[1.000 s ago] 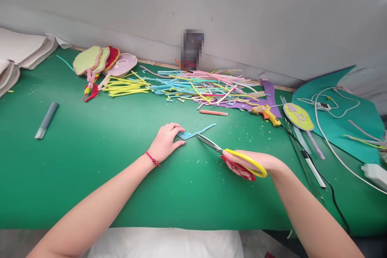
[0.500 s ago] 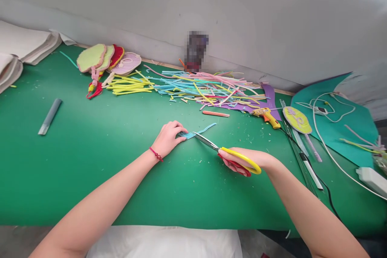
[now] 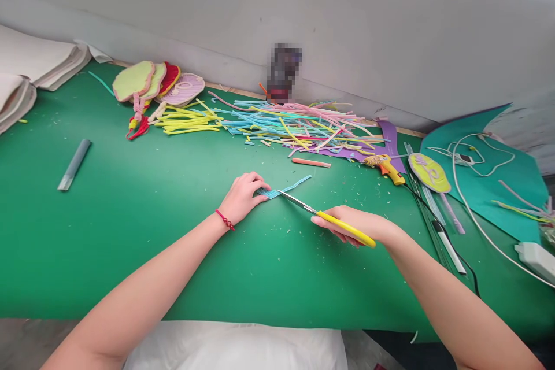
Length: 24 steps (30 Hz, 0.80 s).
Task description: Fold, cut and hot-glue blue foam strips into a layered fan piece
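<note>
left hand [image 3: 241, 196] pinching left end of blue strips [image 3: 274, 193], lying on green tabletop [image 3: 182, 266]. right hand [image 3: 359, 219] gripping scissors [image 3: 332, 220] to right of blue strips; blades nearly together, tips at their edge. beyond blue strips: orange stick [image 3: 311, 162], then multicoloured heap [image 3: 303, 125]. glue gun [image 3: 392, 172] beyond and right of blue strips.

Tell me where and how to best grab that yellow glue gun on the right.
Probably by its handle, coming from the near right. The glue gun lies on its side, its nozzle pointing left and its handle slanting toward that near right side. Mind the black cord trailing from the handle's end.
</note>
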Available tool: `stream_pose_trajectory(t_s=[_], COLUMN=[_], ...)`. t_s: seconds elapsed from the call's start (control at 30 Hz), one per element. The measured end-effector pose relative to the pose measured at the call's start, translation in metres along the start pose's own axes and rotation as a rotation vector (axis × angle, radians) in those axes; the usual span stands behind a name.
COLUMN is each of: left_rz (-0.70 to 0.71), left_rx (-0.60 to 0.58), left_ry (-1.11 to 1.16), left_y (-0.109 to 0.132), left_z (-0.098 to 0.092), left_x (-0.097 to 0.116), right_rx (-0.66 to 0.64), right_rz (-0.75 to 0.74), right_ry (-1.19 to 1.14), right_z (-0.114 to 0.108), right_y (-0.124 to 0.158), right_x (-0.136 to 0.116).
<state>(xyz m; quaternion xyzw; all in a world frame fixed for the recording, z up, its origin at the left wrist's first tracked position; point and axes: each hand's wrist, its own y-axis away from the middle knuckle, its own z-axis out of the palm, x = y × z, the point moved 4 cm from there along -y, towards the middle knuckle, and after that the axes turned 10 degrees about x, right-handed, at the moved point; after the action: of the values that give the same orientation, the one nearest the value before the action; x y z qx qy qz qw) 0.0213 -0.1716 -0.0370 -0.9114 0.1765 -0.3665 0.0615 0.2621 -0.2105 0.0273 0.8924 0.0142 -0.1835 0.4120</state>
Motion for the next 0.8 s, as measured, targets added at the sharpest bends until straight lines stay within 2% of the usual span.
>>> stream_pose_trajectory(t_s=[0.27,0.8], left_rz=[-0.006,-0.013], left_rx=[0.002,0.003], left_ry=[-0.001,-0.005], left_y=[0.000,0.000], left_z=[0.000,0.000], left_x=[0.000,0.001], right_rx=[0.056,0.107], right_rz=[0.070,0.163], right_ry=[0.087,0.095], right_z=[0.005,0.015], right_y=[-0.005,-0.008], right_x=[0.010,0.009])
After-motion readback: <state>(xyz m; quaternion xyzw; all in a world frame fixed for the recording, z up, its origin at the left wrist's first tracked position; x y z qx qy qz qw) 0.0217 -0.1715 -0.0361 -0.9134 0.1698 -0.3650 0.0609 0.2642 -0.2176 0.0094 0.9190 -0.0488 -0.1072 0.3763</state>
